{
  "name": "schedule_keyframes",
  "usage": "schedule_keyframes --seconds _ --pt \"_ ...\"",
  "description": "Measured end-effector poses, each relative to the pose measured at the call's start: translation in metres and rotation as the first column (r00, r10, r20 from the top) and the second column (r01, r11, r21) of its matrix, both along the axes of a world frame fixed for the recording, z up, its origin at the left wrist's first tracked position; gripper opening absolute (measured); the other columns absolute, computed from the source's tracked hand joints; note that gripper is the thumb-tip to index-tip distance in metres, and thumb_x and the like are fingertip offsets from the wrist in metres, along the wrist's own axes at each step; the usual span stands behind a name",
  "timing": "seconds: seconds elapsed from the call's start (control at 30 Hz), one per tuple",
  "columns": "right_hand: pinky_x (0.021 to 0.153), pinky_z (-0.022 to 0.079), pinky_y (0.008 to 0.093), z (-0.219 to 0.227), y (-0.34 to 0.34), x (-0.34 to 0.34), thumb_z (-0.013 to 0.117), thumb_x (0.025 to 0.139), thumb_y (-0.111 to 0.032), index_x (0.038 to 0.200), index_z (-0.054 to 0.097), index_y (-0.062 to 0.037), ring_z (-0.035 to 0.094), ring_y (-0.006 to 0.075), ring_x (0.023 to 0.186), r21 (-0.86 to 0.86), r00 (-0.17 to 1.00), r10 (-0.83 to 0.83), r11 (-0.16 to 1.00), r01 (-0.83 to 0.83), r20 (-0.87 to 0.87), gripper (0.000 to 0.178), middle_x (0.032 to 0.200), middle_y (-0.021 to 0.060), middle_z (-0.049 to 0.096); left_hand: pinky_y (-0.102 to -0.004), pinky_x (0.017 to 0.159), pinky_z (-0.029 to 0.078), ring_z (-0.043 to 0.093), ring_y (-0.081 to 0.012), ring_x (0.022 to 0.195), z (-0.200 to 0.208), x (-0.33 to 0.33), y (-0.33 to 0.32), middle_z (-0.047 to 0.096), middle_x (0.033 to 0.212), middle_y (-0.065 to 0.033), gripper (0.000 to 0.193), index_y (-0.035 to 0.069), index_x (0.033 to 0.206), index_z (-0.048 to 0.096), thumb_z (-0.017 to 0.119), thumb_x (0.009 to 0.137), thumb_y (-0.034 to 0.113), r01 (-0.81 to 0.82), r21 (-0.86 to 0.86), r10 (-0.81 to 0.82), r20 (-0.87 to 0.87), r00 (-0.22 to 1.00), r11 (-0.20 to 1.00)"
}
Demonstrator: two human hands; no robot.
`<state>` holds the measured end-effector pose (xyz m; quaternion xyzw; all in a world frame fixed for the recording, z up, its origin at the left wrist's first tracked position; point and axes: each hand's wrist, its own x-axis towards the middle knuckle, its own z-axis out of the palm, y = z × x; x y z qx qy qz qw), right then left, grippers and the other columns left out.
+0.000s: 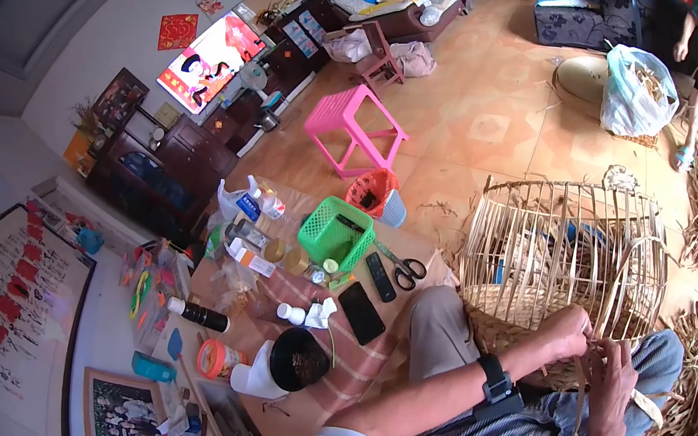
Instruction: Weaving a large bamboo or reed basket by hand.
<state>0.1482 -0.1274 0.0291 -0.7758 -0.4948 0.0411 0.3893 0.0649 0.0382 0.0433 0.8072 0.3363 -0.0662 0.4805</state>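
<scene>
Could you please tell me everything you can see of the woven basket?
The basket is large and tan, seemingly of split bamboo or cane. Slender ribs and cross strips leave wide gaps, showing blue patches; the side nearest the person is woven more densely. It sits by the person's knees, and the left hand and right hand appear to touch its near edge.

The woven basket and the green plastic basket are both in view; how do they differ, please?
The woven basket is straw-coloured and larger; the green plastic basket is smaller. The left hand and right hand are at the woven basket; neither touches the green plastic basket. Both have openwork sides.
</scene>
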Motion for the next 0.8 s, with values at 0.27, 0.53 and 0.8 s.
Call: schedule_keyframes --seconds 0.27,0.53,0.8 --pt "0.066 0.049 0.0493 -0.007 -0.003 0.004 0.071 0.084 -0.002 0.114 0.058 -0.0069 0.063 0.0397 0.083 -0.027 0.999 0.043 0.999 -0.042 0.023 0.033 0.098 0.0146 0.06 -0.0434 0.058 0.051 0.069 -0.033 0.063 0.001 -0.004 0.002 0.069 0.069 -0.0229 0.014 -0.004 0.079 0.073 0.07 0.067 0.003 0.056 -0.001 -0.056 0.096 0.994 0.998" --pt "0.057 0.048 0.045 -0.003 -0.002 0.001 0.074 0.081 -0.003 0.11 0.059 -0.0062 0.064 0.0351 0.071 -0.003 0.98 0.069 0.998 -0.07 0.187 0.032 0.091 0.0129 0.057 -0.0341 0.053 0.04 0.05 -0.0116 0.06 0.016 -0.017 0.011 0.052 0.061 -0.006 0.021 -0.007 0.084 0.067 0.062 0.074 0.01 0.176 -0.188 -0.135 0.214 0.968 0.966" --pt "0.058 0.049 0.0432 -0.006 0.002 0.001 0.073 0.083 -0.004 0.11 0.058 -0.0035 0.065 0.0341 0.071 0.014 0.981 0.063 0.998 -0.067 0.181 0.03 0.089 0.0127 0.059 -0.0383 0.059 0.047 0.059 -0.018 0.065 0.002 -0.011 0.01 0.059 0.066 -0.0129 0.022 -0.009 0.086 0.064 0.058 0.076 0.011 0.192 -0.134 -0.169 0.164 0.972 0.972"
